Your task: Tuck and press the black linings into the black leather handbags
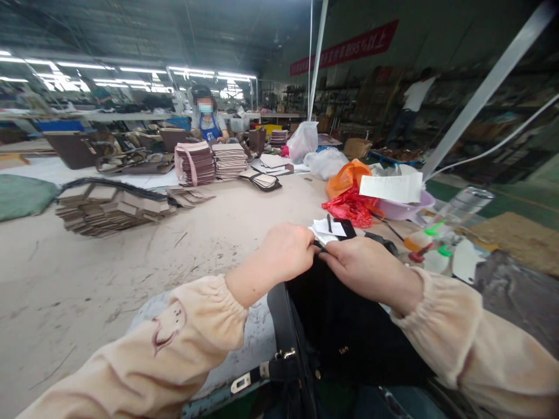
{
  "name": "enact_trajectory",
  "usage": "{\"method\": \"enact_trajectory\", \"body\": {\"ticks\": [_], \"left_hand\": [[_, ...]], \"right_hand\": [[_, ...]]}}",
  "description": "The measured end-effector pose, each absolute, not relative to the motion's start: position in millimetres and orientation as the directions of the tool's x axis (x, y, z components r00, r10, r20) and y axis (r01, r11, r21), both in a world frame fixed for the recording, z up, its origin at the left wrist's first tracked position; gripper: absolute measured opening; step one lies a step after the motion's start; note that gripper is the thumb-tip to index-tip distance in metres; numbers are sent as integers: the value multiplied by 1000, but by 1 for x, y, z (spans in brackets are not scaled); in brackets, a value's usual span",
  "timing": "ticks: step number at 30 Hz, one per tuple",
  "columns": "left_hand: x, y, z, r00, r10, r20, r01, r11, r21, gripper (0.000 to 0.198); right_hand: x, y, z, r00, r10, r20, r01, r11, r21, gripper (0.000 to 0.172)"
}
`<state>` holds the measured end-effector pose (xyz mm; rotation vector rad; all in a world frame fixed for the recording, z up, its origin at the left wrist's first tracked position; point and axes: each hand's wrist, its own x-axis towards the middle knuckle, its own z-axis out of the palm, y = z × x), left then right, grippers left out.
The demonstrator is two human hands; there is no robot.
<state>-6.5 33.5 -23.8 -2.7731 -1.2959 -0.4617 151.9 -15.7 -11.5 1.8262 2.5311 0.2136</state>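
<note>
A black handbag [345, 331] lies in front of me at the near edge of the table, its strap [283, 331] running down toward me with metal fittings. My left hand [286, 253] is closed in a pinch on the bag's far edge. My right hand [362, 267] grips the same edge, right beside the left. Both hands meet at the bag's top rim, where white paper tags [325, 228] and a small black card [347, 228] show just beyond the fingers. Both wrists wear cream sleeves.
Stacks of brown cardboard pieces [109, 209] lie at the left, more stacks [229, 160] at the back. Orange and red plastic bags [351, 195], a sheet of paper [391, 187] and a clear bottle [458, 212] sit to the right. A masked person [207, 119] works at the far side.
</note>
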Motion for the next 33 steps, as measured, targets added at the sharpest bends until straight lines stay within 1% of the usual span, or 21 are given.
{"method": "enact_trajectory", "body": {"ticks": [2,4,8,11,13,15,17,19,23,26,29,33], "left_hand": [[-7,35,-24,606,745,279,749,-652,114,27],[-9,36,-25,633,732,253,711,-679,185,25],[-20,38,-23,740,639,211,543,-752,374,19],[-27,35,-17,791,574,211,449,-779,438,19],[-30,32,-14,806,555,203,407,-771,490,17],[-32,31,-13,795,571,207,380,-733,564,14],[-34,29,-13,769,595,232,363,-707,607,16],[-36,28,-14,749,609,261,378,-716,587,23],[-43,23,-15,711,653,259,500,-729,468,42],[-52,20,-16,659,715,231,580,-680,450,55],[-59,18,-17,617,754,223,626,-643,442,52],[-58,12,-15,616,735,284,653,-678,338,33]], "right_hand": [[156,-16,-12,-327,943,67,941,318,119,37],[160,-15,-12,-321,944,73,944,313,107,37],[164,-22,-11,-280,957,69,959,275,72,36],[161,-31,-9,-260,963,71,964,254,81,37],[158,-37,-8,-246,966,75,966,238,97,37],[156,-39,-8,-221,972,80,971,212,114,38],[157,-39,-8,-190,978,84,976,179,122,38],[158,-38,-8,-160,984,83,982,150,113,39],[156,-41,-7,-135,989,68,989,130,65,42],[153,-44,-7,-132,988,86,991,129,36,42],[152,-44,-8,-122,988,92,993,121,13,41],[152,-43,-10,-112,988,103,993,114,-22,42]]}}
